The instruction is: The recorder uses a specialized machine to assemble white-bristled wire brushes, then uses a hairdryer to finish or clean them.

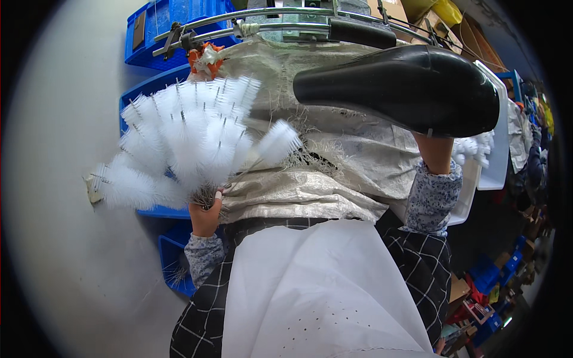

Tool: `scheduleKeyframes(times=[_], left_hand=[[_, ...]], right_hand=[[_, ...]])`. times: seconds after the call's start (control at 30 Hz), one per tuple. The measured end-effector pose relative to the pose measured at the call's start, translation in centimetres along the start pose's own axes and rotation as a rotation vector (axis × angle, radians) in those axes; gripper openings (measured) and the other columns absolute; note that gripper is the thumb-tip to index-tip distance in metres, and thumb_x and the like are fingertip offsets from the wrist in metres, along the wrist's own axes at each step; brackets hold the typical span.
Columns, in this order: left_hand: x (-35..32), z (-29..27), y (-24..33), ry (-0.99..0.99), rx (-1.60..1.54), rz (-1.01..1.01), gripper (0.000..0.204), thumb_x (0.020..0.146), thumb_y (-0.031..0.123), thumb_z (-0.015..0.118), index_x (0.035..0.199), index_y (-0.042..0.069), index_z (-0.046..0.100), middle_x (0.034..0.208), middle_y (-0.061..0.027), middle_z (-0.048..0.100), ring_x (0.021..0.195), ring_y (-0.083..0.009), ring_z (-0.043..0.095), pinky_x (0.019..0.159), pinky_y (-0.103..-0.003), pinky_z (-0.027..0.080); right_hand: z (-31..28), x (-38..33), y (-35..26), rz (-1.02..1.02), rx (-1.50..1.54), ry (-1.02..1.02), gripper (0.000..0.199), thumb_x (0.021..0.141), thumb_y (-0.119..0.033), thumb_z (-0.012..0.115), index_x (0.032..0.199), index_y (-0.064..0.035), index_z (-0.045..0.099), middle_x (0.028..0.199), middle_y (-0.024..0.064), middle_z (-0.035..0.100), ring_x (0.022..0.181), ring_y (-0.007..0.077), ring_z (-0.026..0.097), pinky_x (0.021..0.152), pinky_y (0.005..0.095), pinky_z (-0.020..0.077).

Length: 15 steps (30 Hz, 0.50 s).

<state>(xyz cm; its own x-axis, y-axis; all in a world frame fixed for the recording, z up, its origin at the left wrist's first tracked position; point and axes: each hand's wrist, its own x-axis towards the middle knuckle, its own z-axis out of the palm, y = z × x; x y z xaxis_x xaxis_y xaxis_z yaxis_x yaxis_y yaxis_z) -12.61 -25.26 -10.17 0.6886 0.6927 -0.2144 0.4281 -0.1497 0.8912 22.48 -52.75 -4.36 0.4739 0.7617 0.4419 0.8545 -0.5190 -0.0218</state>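
Observation:
My left hand (205,218) is closed round the twisted-wire stems of a bundle of white tube brushes (185,140). Their bristled heads fan out above the fist, and one brush leans apart to the right. On the right, a large black hair dryer (406,89) points its narrow end left, toward the brushes but apart from them. My right hand (436,150) is beneath its wide rear part; the dryer hides the fingers and the handle. A creased woven sack cloth (352,143) with frayed threads lies under both.
Metal rods (280,27) with clamps cross the far side. Blue crates (140,45) stand far left, and a smaller blue bin (169,262) is by my left forearm. At right, a white tub (498,158) stands beside more white brushes (474,149). Boxes crowd the far right.

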Motion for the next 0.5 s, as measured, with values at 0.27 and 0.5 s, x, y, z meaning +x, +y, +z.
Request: scheduleKeyframes(times=[0.27,0.5], left_hand=[[0.9,1.4,1.7,0.158,0.032,0.075,0.018,0.067,-0.007,0.054,0.084,-0.002,0.055,0.082,-0.0072,0.060,0.076,-0.0140,0.055,0.071,-0.025,0.041],[1.7,1.6,1.4,0.215,0.049,0.049,0.022,0.067,-0.007,0.054,0.088,-0.001,0.054,0.084,-0.0065,0.060,0.077,-0.0132,0.055,0.071,-0.025,0.041]], right_hand=[[0.5,-2.8,1.8,-0.204,-0.061,-0.205,0.023,0.071,-0.019,0.061,0.090,-0.0065,0.058,0.090,0.0074,0.057,0.083,0.0234,0.054,0.075,0.0335,0.0422],[-2.8,-1.1,0.2,0.269,0.402,-0.464,0.029,0.074,-0.013,0.057,0.100,-0.0023,0.054,0.099,0.0137,0.053,0.093,0.0287,0.051,0.084,0.0351,0.0390]])
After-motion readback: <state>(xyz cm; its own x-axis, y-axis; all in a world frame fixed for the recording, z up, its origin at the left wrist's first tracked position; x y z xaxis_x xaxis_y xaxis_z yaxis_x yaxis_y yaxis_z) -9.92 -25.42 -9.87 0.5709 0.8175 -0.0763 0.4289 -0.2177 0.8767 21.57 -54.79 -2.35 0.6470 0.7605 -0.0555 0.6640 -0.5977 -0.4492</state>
